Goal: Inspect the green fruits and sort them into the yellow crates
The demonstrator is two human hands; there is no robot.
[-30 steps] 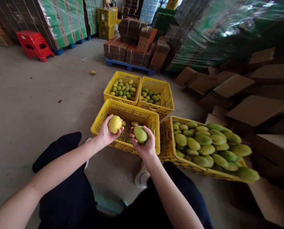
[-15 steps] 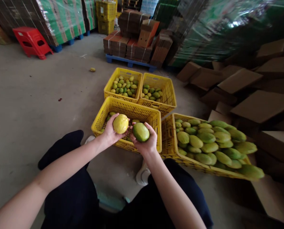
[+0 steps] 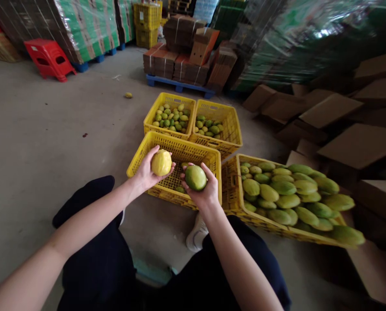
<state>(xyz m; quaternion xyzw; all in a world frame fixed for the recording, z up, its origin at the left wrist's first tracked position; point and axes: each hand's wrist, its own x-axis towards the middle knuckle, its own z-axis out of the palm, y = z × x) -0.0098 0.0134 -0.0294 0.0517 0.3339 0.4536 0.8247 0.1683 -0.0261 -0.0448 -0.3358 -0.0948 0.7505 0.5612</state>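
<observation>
My left hand (image 3: 147, 169) is closed around a yellow papaya (image 3: 161, 163), its ridged side turned up. In my right hand (image 3: 206, 190) lies a rounder green papaya (image 3: 195, 178), with the fingers curled about it. Both hands are above the near yellow crate (image 3: 193, 149), a small gap between the two fruits. A few green fruits (image 3: 180, 189) show at the bottom of that crate, partly hidden by my hands. To the right, a crate (image 3: 239, 190) is heaped above its rim with green-yellow papayas (image 3: 283, 187).
Two more yellow crates, left (image 3: 169, 134) and right (image 3: 235, 125), stand beyond, holding smaller fruits. Open cardboard boxes (image 3: 358, 144) crowd the right side. Flattened cartons (image 3: 162, 60) sit on a blue pallet (image 3: 179, 86). A red stool (image 3: 49, 59) and a loose fruit (image 3: 128, 95) are on the floor.
My hands have moved apart, the yellow papaya slightly up and left, the green one to the right. Both fruits stay held. The view has shifted a little.
</observation>
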